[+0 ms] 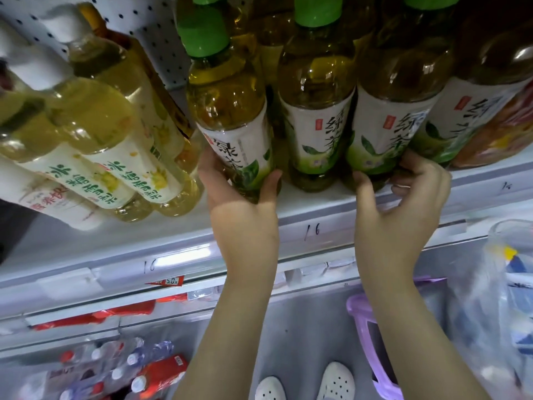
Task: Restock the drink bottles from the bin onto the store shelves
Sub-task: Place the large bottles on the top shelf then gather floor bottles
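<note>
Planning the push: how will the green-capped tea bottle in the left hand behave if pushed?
Probably heavy: the green-capped tea bottle looks full to the neck. Tall and narrow, gripped by the left hand only at its base, it may tip.

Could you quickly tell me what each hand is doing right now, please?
Left hand: grips the base of the leftmost green-tea bottle.
Right hand: grips the base of the third green-tea bottle from the left.

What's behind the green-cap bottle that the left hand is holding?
Behind the green-cap bottle in the left hand stands at least one more tea bottle, mostly covered. Further back, the white pegboard wall shows. How many bottles fill that row is hidden.
</note>
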The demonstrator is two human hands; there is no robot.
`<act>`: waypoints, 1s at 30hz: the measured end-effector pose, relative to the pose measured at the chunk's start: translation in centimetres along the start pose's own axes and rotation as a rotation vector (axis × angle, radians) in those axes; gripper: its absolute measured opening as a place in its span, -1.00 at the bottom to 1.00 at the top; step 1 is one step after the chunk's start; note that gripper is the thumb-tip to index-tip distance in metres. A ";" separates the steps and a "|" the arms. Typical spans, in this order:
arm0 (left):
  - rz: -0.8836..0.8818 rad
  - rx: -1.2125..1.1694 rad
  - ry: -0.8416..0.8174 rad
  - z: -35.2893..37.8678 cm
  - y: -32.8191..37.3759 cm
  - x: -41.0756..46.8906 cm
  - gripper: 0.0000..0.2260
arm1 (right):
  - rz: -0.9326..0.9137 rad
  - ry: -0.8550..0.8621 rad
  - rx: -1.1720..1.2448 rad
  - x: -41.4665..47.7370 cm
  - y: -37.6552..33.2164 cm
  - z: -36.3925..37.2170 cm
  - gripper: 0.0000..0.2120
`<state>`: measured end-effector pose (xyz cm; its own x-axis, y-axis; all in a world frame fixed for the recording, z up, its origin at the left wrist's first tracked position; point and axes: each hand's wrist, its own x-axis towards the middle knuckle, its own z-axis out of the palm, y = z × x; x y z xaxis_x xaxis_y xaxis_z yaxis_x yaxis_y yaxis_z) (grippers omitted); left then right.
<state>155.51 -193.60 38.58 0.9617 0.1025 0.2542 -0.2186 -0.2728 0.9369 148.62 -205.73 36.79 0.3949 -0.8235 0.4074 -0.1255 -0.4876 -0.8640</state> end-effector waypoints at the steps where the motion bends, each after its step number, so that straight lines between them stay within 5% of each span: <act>1: 0.003 0.008 0.008 0.0 0.0 0.3 -0.25 | 0.001 -0.001 0.004 0.0 0.0 0.0 -0.61; 6: 0.012 0.031 0.051 -0.6 0.1 0.7 -0.30 | -0.023 -0.006 0.005 0.0 0.2 -0.1 -0.62; 9: 0.170 0.160 0.178 -1.2 0.6 -1.8 -0.48 | -0.028 -0.008 0.019 0.0 0.3 -0.1 -0.62; 12: 0.132 0.172 -0.020 0.2 1.6 -4.3 -0.65 | -0.037 0.000 0.029 0.1 0.4 -0.2 -0.61; 15: 0.061 0.161 -0.172 2.6 2.8 -4.1 -0.51 | -0.048 0.010 0.050 0.2 0.5 -0.2 -0.62; 20: 0.083 0.291 -0.067 5.2 3.4 -2.9 -0.37 | -0.009 -0.016 0.088 0.1 1.0 -0.5 -0.63; 25: 0.156 0.404 -0.034 5.5 2.9 -2.1 -0.42 | -0.009 0.010 0.098 0.5 0.9 -0.5 -0.65; 30: 0.101 0.326 -0.173 3.9 2.7 -1.8 -0.51 | -0.008 0.015 0.077 0.3 1.0 -0.4 -0.70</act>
<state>153.87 -198.22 39.68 0.9577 -0.0964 0.2712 -0.2769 -0.5662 0.7764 148.27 -206.56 36.21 0.3815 -0.8243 0.4183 -0.0519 -0.4709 -0.8807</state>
